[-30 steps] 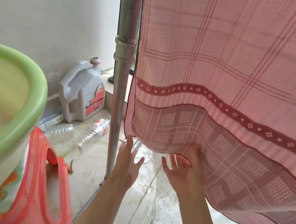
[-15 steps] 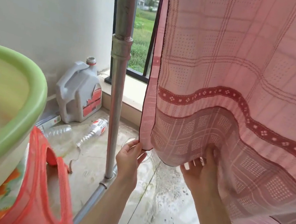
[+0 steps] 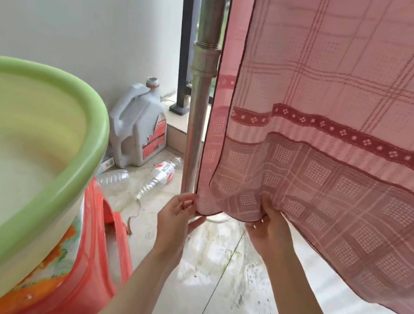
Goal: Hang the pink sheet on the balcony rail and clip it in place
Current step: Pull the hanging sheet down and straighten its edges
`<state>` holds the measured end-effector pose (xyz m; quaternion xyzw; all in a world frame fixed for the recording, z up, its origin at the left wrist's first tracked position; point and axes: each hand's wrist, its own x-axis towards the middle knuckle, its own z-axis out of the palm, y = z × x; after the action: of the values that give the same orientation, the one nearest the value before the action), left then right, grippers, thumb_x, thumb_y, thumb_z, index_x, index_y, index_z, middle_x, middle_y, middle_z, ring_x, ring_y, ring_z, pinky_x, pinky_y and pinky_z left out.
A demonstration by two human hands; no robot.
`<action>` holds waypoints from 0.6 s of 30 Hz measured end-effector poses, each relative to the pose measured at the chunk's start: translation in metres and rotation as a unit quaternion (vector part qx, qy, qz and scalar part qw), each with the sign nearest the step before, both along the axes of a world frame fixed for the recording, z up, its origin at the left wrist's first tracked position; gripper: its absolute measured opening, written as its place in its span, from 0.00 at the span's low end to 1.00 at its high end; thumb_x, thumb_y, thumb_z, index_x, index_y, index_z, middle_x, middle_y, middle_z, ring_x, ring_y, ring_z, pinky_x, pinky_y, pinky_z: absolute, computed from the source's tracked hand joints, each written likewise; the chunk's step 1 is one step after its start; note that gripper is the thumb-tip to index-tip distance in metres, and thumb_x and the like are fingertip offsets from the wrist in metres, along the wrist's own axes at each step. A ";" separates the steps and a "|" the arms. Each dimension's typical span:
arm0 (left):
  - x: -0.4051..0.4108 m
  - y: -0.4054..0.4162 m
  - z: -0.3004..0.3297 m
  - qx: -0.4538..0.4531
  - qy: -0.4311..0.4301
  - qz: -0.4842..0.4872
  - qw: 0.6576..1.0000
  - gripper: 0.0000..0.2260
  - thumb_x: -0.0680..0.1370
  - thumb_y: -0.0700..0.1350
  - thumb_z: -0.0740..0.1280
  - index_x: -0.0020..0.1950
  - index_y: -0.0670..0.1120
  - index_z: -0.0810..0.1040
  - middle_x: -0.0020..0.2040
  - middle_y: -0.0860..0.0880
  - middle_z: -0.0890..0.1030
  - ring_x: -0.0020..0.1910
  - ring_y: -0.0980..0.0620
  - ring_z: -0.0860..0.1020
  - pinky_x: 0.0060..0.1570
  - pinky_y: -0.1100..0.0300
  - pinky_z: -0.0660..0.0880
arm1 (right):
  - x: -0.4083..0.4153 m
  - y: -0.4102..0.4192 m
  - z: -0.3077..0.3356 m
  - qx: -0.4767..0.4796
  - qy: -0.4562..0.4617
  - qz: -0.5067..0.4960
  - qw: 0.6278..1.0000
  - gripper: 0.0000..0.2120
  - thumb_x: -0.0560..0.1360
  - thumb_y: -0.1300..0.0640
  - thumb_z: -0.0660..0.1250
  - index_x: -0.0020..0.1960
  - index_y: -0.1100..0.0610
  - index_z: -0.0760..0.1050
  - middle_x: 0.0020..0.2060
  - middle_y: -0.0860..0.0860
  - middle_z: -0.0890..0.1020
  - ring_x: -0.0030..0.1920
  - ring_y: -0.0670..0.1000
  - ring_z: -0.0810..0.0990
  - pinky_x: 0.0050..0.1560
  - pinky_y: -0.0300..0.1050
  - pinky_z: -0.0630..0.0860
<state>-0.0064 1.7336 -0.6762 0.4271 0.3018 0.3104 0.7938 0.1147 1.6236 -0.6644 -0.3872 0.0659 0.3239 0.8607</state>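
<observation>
Head view: pink sheet (image 3: 344, 102) already hung, draped beside the steel post (image 3: 199, 106); the rail itself is out of view. Bottom hem is pinched by left hand (image 3: 177, 214) at the corner and gripped by right hand (image 3: 270, 224) just beside it. Step judged: squaring the hem. Next: clipping up top; no clips seen.

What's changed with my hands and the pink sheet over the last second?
Both hands were open under the hem; now the left hand pinches the pink sheet at its bottom corner and the right hand grips the hem beside it. The green basin, jug and metal pole stayed put.
</observation>
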 end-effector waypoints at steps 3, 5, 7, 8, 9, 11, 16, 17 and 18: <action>0.000 0.002 0.005 0.041 0.011 -0.034 0.999 0.13 0.76 0.29 0.60 0.49 0.44 0.80 0.38 0.52 0.82 0.41 0.54 0.81 0.43 0.62 0.79 | -0.001 -0.001 -0.002 -0.015 -0.012 -0.010 1.000 0.07 0.78 0.62 0.61 0.54 0.56 0.75 0.43 0.50 0.81 0.39 0.46 0.81 0.33 0.40 0.78; 0.000 0.000 0.011 0.069 0.012 -0.071 0.995 0.15 0.75 0.29 0.60 0.54 0.44 0.80 0.42 0.50 0.83 0.47 0.52 0.80 0.46 0.61 0.78 | -0.001 -0.001 0.000 -0.040 -0.015 -0.033 0.999 0.06 0.77 0.63 0.63 0.50 0.55 0.76 0.36 0.48 0.82 0.31 0.43 0.82 0.27 0.36 0.75; -0.002 -0.002 0.018 0.094 0.014 -0.114 0.989 0.15 0.75 0.30 0.62 0.56 0.44 0.79 0.49 0.44 0.82 0.50 0.49 0.78 0.53 0.57 0.77 | -0.002 -0.001 0.001 -0.070 -0.020 -0.043 0.996 0.04 0.75 0.63 0.65 0.46 0.54 0.77 0.30 0.45 0.83 0.30 0.42 0.82 0.27 0.36 0.76; -0.003 -0.003 0.022 0.108 0.014 -0.133 0.985 0.14 0.74 0.32 0.63 0.55 0.45 0.80 0.50 0.42 0.82 0.51 0.49 0.78 0.56 0.55 0.75 | -0.003 -0.001 0.001 -0.082 -0.024 -0.041 0.996 0.04 0.75 0.62 0.66 0.45 0.54 0.77 0.29 0.44 0.83 0.32 0.42 0.82 0.29 0.37 0.77; -0.004 -0.005 0.024 0.123 0.012 -0.148 0.981 0.12 0.74 0.34 0.66 0.54 0.46 0.81 0.51 0.41 0.82 0.52 0.49 0.78 0.56 0.55 0.74 | -0.003 0.000 0.001 -0.091 -0.027 -0.038 0.995 0.04 0.75 0.62 0.67 0.44 0.54 0.76 0.28 0.43 0.83 0.33 0.43 0.82 0.31 0.38 0.77; -0.004 -0.006 0.027 0.160 0.021 -0.141 0.977 0.08 0.73 0.40 0.69 0.51 0.46 0.82 0.51 0.43 0.83 0.52 0.49 0.79 0.55 0.55 0.74 | -0.005 0.002 0.000 -0.103 -0.031 -0.032 0.994 0.04 0.75 0.61 0.67 0.43 0.54 0.76 0.26 0.43 0.81 0.33 0.43 0.80 0.34 0.40 0.74; 0.001 0.002 0.019 0.119 0.049 0.012 0.992 0.05 0.72 0.40 0.70 0.39 0.39 0.80 0.33 0.50 0.82 0.35 0.55 0.80 0.44 0.62 0.77 | -0.011 0.011 -0.003 -0.111 -0.043 -0.011 0.993 0.03 0.74 0.60 0.68 0.43 0.53 0.76 0.34 0.47 0.78 0.38 0.47 0.74 0.36 0.41 0.70; 0.000 0.005 0.015 0.090 0.043 0.027 0.995 0.05 0.72 0.40 0.70 0.38 0.39 0.80 0.32 0.50 0.82 0.35 0.55 0.80 0.44 0.62 0.77 | -0.014 0.013 -0.005 -0.108 -0.043 -0.006 0.993 0.03 0.73 0.60 0.69 0.43 0.53 0.76 0.35 0.47 0.79 0.39 0.47 0.75 0.37 0.42 0.71; 0.000 0.007 0.012 0.066 0.041 0.037 0.996 0.05 0.72 0.40 0.70 0.37 0.40 0.79 0.32 0.50 0.82 0.36 0.54 0.80 0.46 0.60 0.77 | -0.018 0.016 -0.007 -0.101 -0.040 -0.003 0.994 0.03 0.74 0.60 0.68 0.42 0.53 0.76 0.34 0.46 0.79 0.39 0.47 0.75 0.39 0.42 0.72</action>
<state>-0.0065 1.7409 -0.6644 0.4794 0.3283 0.3407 0.7391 0.0972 1.6395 -0.6717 -0.4845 0.0648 0.2977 0.8200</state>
